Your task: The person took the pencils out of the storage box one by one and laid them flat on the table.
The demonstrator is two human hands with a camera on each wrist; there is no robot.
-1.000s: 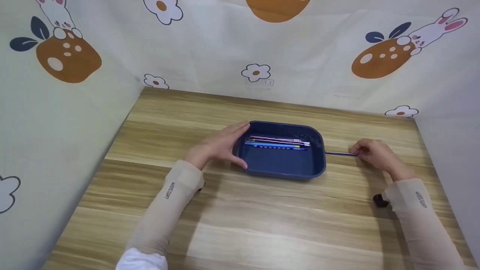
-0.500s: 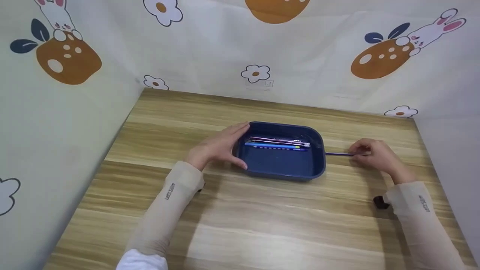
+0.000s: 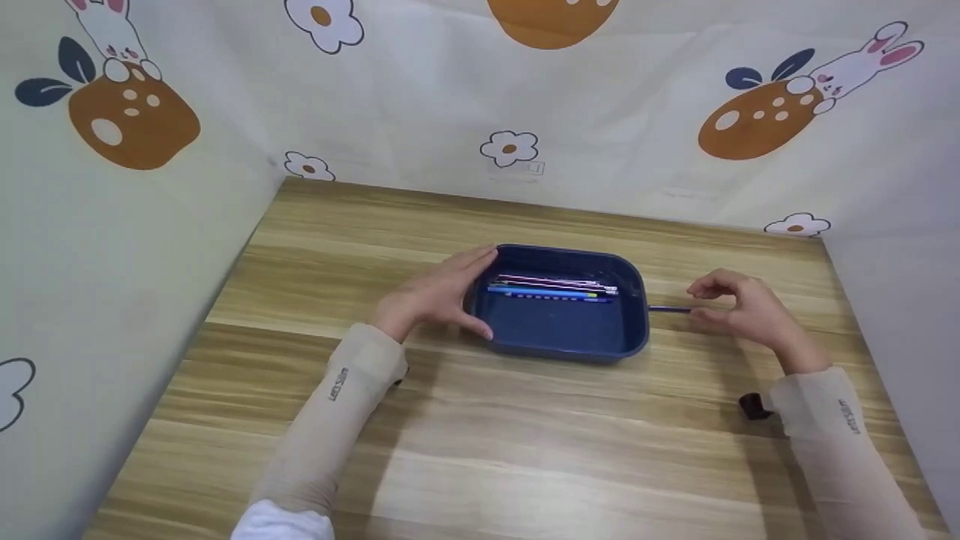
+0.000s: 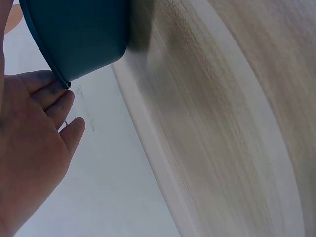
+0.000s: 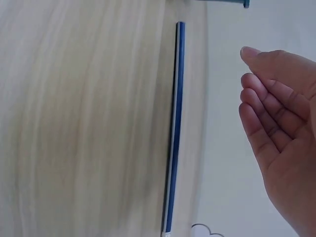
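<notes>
A dark blue rectangular tray (image 3: 559,330) stands mid-table in the head view, several pencils (image 3: 555,288) lying inside along its far half. Against the tray's left end rests my left hand (image 3: 435,300), thumb and fingers spread and fairly straight. In the left wrist view the fingertips of that hand (image 4: 37,118) meet the tray's rim (image 4: 64,81). Beyond the right end, a dark blue pencil (image 3: 667,308) lies on the table. My right hand (image 3: 750,311) hovers over its outer part, thumb and fingers parted. The right wrist view shows this pencil (image 5: 175,128) apart from the loosely bent fingers.
The wood-grain table (image 3: 495,450) is bounded by pale printed cloth walls (image 3: 420,97) at the back, left and right. A small black device (image 3: 754,406) sits at the right wrist.
My right hand has parted its fingers from the pencil and shifted slightly up and left. The left hand, the tray and the pencils inside stay put.
</notes>
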